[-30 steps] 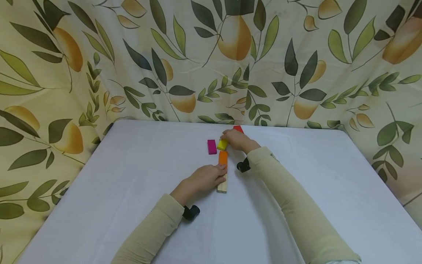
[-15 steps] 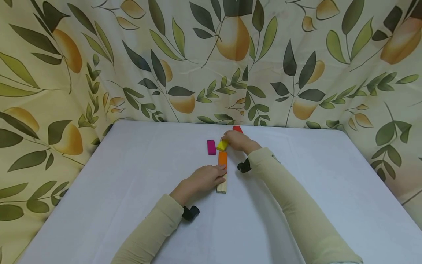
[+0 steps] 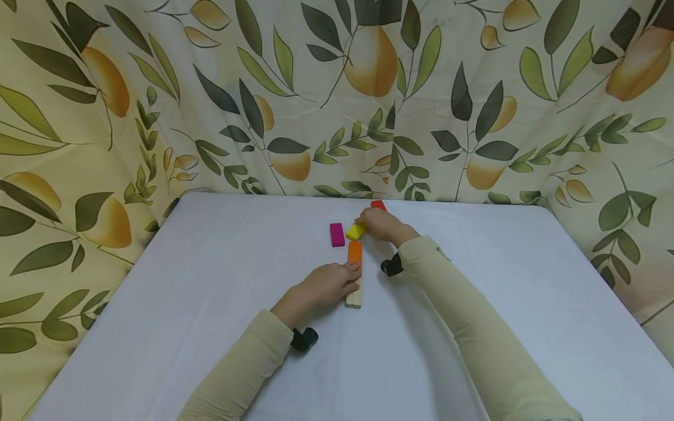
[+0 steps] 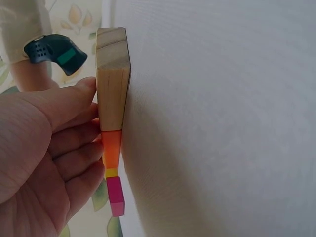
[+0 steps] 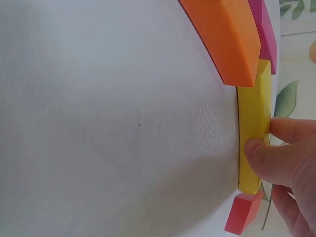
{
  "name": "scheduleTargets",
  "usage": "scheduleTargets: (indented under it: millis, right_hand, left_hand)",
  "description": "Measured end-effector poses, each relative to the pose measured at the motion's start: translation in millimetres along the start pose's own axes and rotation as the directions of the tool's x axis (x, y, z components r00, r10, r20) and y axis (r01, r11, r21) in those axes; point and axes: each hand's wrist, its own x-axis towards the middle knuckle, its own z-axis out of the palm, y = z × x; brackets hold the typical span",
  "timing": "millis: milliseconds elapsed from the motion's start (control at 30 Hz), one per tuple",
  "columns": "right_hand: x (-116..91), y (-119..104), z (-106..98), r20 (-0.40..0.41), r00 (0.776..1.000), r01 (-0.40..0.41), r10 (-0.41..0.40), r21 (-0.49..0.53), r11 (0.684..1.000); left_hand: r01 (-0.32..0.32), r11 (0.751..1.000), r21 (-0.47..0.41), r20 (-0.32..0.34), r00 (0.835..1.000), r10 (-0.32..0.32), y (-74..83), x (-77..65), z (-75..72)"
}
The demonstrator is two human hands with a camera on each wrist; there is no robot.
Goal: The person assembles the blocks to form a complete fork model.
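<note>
A plain wooden block [image 3: 353,299] and an orange block [image 3: 355,251] lie end to end in a line on the white table. My left hand [image 3: 323,285] rests on them where they meet, fingers fairly straight; in the left wrist view its thumb and fingertips touch the blocks' upper side. Beyond the orange block, a yellow block [image 5: 254,113] lies at an angle, one end by the orange block's far end. My right hand [image 3: 383,225] pinches this yellow block between thumb and fingers. To its left is a magenta block [image 3: 337,235]. A red block [image 3: 378,204] lies behind my right hand, partly hidden.
The white-covered table [image 3: 237,245] ends at a patterned cloth backdrop [image 3: 210,117] with leaves and fruit, close behind the red block. Dark wrist cameras sit on both wrists, and the right forearm reaches across the table's right half.
The yellow block and right hand have barely shifted, the block turning slightly at most. My left hand stays in place on the wooden and orange blocks.
</note>
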Motion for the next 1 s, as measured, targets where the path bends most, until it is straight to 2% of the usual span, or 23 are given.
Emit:
scheduleTargets:
  millis: [467, 800, 1000]
  right_hand:
    - [-7, 1, -2, 0.010, 1.000, -0.019, 0.019, -0.004, 1.000]
    - [-8, 4, 0, -0.001, 1.000, -0.018, 0.018, -0.043, 0.999]
    - [-11, 1, 0, -0.015, 1.000, -0.018, 0.017, -0.077, 0.997]
  left_hand:
    - [-0.002, 1.000, -0.004, -0.001, 1.000, 0.002, 1.0, 1.5, -0.7]
    - [0.001, 0.999, -0.039, 0.002, 1.000, -0.001, 0.0, 0.0, -2.0]
    - [-0.002, 1.000, -0.027, -0.002, 1.000, 0.002, -0.5, -1.2, -1.4]
